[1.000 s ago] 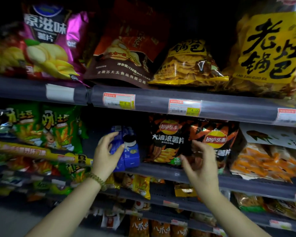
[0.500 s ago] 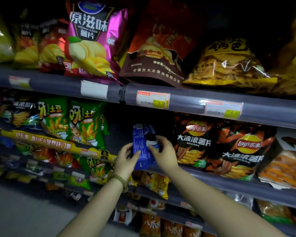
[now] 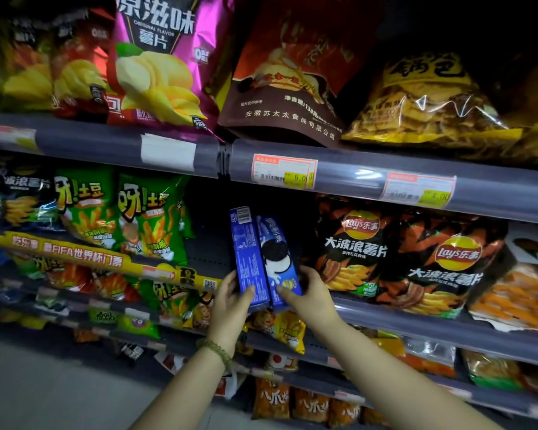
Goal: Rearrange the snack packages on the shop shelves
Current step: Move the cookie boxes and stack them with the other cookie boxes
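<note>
Blue cookie boxes [image 3: 263,259] stood side by side on the middle shelf [image 3: 416,308], their long axes upright, in the gap between green crisp bags [image 3: 149,218] at nine o'clock and black Lay's bags [image 3: 351,246] at three o'clock. Both hands held them at the bottom end: the left hand [image 3: 230,301] wrapped the left box's lower edge, thumb across its face, and the right hand [image 3: 308,293] clasped the right box's base. The boxes rose toward twelve o'clock from the grip. Neither hand was nearer, so any shift would likely take both together.
</note>
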Demonstrator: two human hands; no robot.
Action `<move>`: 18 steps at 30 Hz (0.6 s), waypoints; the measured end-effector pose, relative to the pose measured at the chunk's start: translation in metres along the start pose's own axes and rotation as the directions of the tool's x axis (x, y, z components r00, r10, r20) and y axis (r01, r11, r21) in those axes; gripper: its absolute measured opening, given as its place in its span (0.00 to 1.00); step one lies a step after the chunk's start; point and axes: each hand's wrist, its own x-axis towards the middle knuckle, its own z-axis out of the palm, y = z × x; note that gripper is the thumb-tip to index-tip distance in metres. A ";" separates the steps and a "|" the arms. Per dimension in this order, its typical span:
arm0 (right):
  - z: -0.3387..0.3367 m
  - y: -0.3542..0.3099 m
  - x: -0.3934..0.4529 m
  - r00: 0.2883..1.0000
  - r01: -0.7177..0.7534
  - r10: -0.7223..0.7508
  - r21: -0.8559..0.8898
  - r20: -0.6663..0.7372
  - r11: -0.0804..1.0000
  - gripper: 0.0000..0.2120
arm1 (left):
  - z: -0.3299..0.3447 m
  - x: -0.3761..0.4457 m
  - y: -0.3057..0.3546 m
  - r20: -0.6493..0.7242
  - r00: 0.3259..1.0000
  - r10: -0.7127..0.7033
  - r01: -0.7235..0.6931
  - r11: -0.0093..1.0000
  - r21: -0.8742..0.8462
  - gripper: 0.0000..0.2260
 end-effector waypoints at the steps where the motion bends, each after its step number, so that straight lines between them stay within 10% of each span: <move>1: 0.000 0.002 -0.003 1.000 0.001 -0.001 -0.020 -0.004 1.000 0.36 | -0.001 0.000 -0.003 0.006 1.000 -0.014 0.014 1.000 -0.002 0.20; 10: 0.009 -0.001 -0.028 0.979 0.199 -0.201 -0.075 -0.023 0.977 0.24 | -0.013 -0.003 0.002 0.111 0.993 -0.039 0.048 0.996 -0.073 0.23; 18: -0.008 0.004 -0.044 0.994 -0.104 0.102 0.418 0.026 0.903 0.17 | -0.031 -0.026 0.003 0.134 0.991 0.002 -0.003 1.000 0.006 0.23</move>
